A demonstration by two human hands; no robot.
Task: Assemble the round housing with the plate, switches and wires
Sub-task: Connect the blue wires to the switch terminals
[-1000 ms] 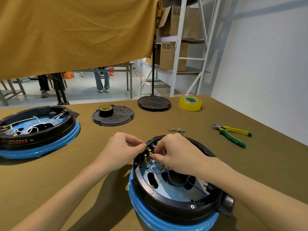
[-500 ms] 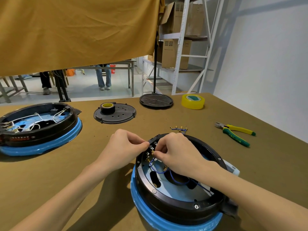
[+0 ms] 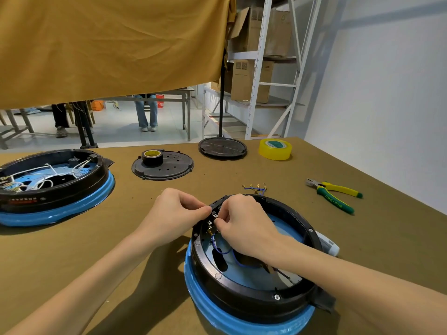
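A round black housing [image 3: 244, 290] with a blue rim stands in front of me, its blue plate [image 3: 246, 274] visible inside. At its far left rim sits a black switch block [image 3: 215, 210] with brass terminals. My left hand [image 3: 177, 213] pinches the switch block from outside the rim. My right hand [image 3: 244, 223] reaches inside the housing and pinches a terminal on a blue wire [image 3: 219, 245] at the switches. The blue wire loops down over the plate. A short blue jumper wire [image 3: 254, 187] with brass terminals lies just beyond the housing.
A second housing [image 3: 52, 184] with white wires stands at the left. Beyond are a black round cover [image 3: 169, 169] with a tape roll [image 3: 152, 157] on it, a black stand base [image 3: 222, 147] and yellow tape [image 3: 275, 148]. Green-yellow pliers [image 3: 335, 194] lie at the right.
Both hands stay at the switch block, with small finger shifts. The view has tipped slightly, so the housing sits a little lower in frame.
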